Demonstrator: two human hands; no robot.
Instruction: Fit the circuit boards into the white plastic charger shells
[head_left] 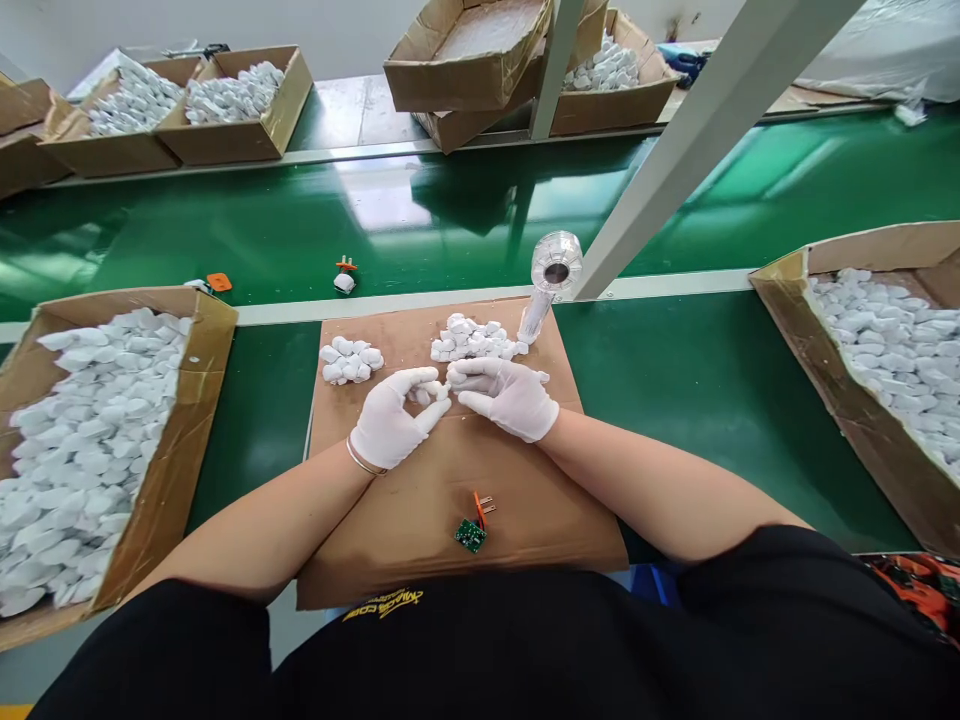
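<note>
**Gloved hands pinch a small white piece among cardboard boxes of white parts**

A person in a black top works over a flat cardboard sheet (405,520) on a green table (675,360). The left hand (394,415) and right hand (510,397), both in white gloves, meet above the sheet's middle. Thumb and fingertips of each are closed on one small white piece (444,391), mostly hidden by the gloves.

Just beyond the hands lie two heaps of white parts: a smaller heap (350,361) to the left and a wider heap (472,338) to the right, beside a clear plastic object (556,252) with a round top. Nearer the body sits a green circuit board (471,536) with an orange pronged piece (480,508).

An open cardboard box stands on either side: the left box (166,460) and right box (832,375) both hold many white pieces. Along the back, two neighbouring boxes (244,143) at left contain more; stacked shallow boxes (450,86) stand at centre, and a box behind the post (611,113) holds white parts too.
</note>
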